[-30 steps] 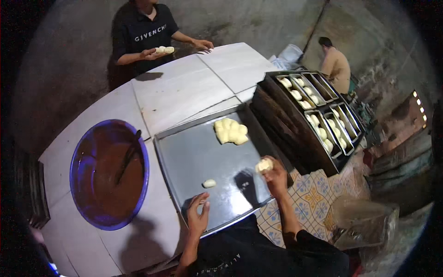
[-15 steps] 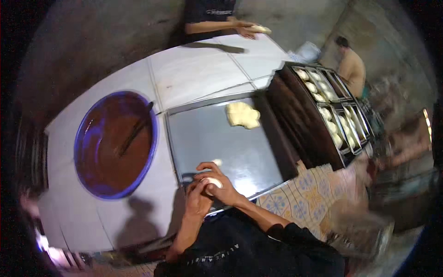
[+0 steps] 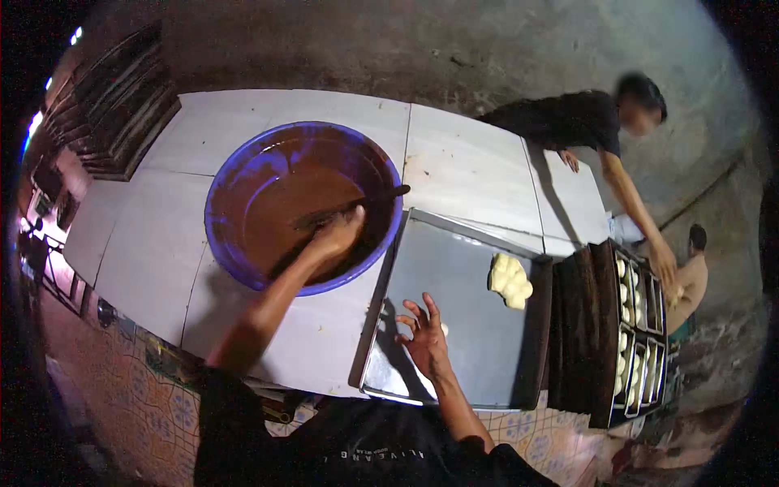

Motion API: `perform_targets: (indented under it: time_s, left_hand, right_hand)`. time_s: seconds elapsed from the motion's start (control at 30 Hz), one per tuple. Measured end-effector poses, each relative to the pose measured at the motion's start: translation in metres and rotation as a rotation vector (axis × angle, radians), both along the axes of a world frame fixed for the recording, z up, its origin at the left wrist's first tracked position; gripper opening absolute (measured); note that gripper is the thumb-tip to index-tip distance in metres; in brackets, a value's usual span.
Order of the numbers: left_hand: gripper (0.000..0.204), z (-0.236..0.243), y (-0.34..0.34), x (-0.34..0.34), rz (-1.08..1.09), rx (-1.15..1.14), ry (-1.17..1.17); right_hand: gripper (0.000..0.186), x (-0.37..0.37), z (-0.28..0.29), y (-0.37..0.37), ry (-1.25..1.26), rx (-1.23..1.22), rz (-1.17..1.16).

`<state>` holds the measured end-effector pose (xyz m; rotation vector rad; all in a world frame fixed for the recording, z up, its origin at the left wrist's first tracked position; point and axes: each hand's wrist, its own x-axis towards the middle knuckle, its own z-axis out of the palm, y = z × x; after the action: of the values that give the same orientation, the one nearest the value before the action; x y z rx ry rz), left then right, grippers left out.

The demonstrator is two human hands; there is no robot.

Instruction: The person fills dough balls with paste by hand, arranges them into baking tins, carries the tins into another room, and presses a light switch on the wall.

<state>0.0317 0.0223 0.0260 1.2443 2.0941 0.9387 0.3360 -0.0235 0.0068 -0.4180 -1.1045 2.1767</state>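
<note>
Blue basin (image 3: 243,277) | hands: left (image 3: 339,234) stretched inside | right (image 3: 423,337) splayed above tray (image 3: 471,276)

Mottled grey wall (image 3: 341,49) is seen beyond L hand (image 3: 339,234) & R hand (image 3: 425,341). Under both, a white-tiled tbl (image 3: 471,174) is placed, shadows cast on it. Patterned flr tiles (image 3: 154,398) are laid nearer, L of hands. Far L, bright spots (image 3: 34,123) are seen, poss. windows; rim blurred.
</note>
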Motion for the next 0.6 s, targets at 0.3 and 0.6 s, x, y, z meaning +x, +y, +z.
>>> perform_targets:
  time_s: [0.3,0.6]
  left_hand:
    - [0.094,0.046,-0.011,0.038,-0.073,-0.449,-0.199]
    - [0.082,0.039,-0.086,0.167,0.094,0.106,-1.062]
  right_hand:
    - [0.076,-0.005,-0.001,0.008,-0.083,-0.039,-0.088]
    - [0.023,0.001,-0.021,0.007,-0.158,-0.447,-0.316]
